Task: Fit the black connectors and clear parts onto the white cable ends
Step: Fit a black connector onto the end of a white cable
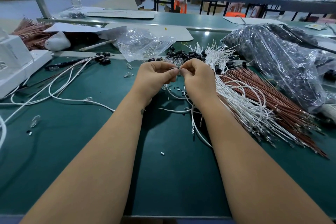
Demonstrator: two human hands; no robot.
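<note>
My left hand (pixel 156 76) and my right hand (pixel 197 78) meet above the green mat, fingertips pinching a small metal cable end (pixel 176 68) between them. A white cable (pixel 193 123) loops down from under my right hand. Just behind my hands lies a heap of black connectors (pixel 183 54) mixed with clear parts (pixel 175 62). A big bundle of white cables (pixel 241 100) fans out to the right. Finished white cables with black connectors (pixel 103 59) lie at the left.
Brown wires (pixel 276 103) lie beside the white bundle. A clear bag of clear parts (pixel 143 43) sits behind, a large bag of black parts (pixel 283 63) at the right. A white box (pixel 16 63) stands left. Loose clear parts (pixel 35 121) dot the green mat (pixel 91 132).
</note>
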